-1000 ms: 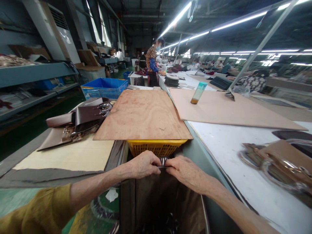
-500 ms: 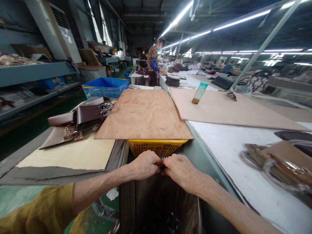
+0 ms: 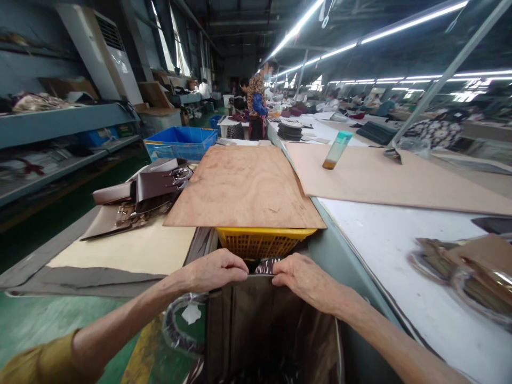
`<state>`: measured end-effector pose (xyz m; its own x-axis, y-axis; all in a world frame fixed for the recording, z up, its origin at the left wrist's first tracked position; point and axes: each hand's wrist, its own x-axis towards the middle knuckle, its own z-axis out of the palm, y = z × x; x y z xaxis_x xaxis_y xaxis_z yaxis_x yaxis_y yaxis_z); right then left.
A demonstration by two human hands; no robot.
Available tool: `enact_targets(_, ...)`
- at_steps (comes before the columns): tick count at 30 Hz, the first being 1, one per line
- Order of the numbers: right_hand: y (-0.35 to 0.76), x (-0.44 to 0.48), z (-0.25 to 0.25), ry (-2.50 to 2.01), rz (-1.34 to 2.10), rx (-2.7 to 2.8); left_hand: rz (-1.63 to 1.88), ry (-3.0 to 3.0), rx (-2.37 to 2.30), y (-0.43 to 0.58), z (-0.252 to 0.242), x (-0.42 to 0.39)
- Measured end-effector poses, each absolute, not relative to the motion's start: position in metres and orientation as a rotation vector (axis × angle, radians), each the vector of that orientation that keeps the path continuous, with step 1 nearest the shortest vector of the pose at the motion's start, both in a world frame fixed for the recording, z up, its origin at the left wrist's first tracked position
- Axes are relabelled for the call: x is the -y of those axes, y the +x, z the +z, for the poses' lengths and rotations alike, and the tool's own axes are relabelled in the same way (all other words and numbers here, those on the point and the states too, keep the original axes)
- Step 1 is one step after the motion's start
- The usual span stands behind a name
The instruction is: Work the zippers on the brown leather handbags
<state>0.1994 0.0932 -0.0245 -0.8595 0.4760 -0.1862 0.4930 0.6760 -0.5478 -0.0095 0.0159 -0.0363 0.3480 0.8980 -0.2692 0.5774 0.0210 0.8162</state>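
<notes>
A dark brown bag [image 3: 256, 320] stands open towards me at the bottom middle, its inside showing. My left hand [image 3: 220, 269] pinches the bag's far rim left of centre. On the same rim, further right, my right hand [image 3: 298, 272] grips with thumb and fingers. Between the two hands runs a thin stretch of edge, with a zebra-patterned piece [image 3: 264, 266] behind it. A ring-shaped handle [image 3: 180, 325] in clear wrapping hangs at the bag's left side.
Beyond my hands, a wooden board [image 3: 248, 186] lies on a yellow basket [image 3: 260, 242]. Brown bags [image 3: 136, 197] lie at left near a blue bin [image 3: 180, 141]. At right are a bottle [image 3: 337, 150] and another bag [image 3: 476, 272]. A person [image 3: 257, 101] stands further back.
My hands have moved apart along the rim, so the edge and zebra-patterned piece between them now show. The view has shifted slightly left, and the wrapped handle shows more fully.
</notes>
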Motion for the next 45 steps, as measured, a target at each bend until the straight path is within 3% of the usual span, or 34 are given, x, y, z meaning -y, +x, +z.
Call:
enact_targets(9,0.202,-0.093,-0.025,0.86,-0.953,-2.851,0.439,1.635,-1.375,0.004,-0.051,-0.019)
enact_targets(19,0.192,-0.092,-0.022,0.798,-0.686,-2.818,0.497,1.533,-1.418,0.007,-0.055,-0.018)
enact_targets(27,0.186,-0.092,-0.027,0.676,-1.023,-2.76,0.545,1.487,-1.364,0.01,-0.054,-0.017)
enact_targets(45,0.188,-0.084,-0.029,0.857,-1.149,-2.684,0.46,1.374,-1.215,-0.025,-0.033,-0.001)
